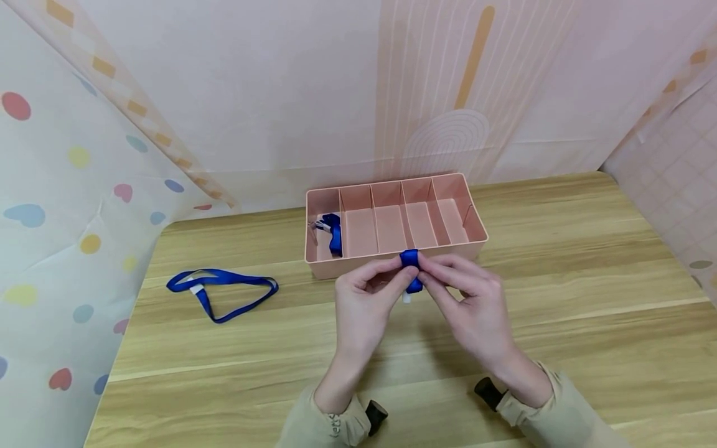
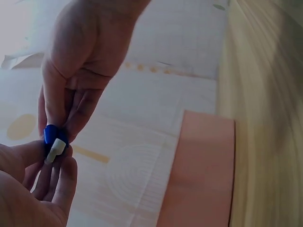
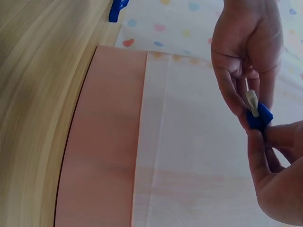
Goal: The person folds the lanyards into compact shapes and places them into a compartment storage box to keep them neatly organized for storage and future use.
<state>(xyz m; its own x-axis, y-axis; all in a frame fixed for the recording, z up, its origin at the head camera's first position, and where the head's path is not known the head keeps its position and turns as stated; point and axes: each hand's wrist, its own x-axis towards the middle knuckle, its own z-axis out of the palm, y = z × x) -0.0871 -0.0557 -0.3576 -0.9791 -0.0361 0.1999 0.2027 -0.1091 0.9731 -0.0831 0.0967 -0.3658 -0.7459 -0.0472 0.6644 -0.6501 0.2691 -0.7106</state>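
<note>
A blue lanyard (image 1: 411, 257), folded into a small bundle, is pinched between both hands just in front of the pink box. My left hand (image 1: 364, 305) grips its left side with thumb and fingers; my right hand (image 1: 476, 305) pinches the right side. From the bundle a whitish clip (image 2: 57, 149) sticks out, seen in both wrist views. The pink divided box (image 1: 358, 264) stands behind the hands. In its leftmost compartment lies another folded blue lanyard (image 1: 335, 235) with a clip. A third blue lanyard (image 1: 241, 279) lies spread in a loop on the table, left of the box.
The wooden table (image 1: 588, 280) runs up to a patterned cloth backdrop (image 1: 308, 93) behind the box and at the sides. Thin walls split the box into several compartments. Dark cylindrical pieces (image 1: 376, 415) sit at the sleeve cuffs.
</note>
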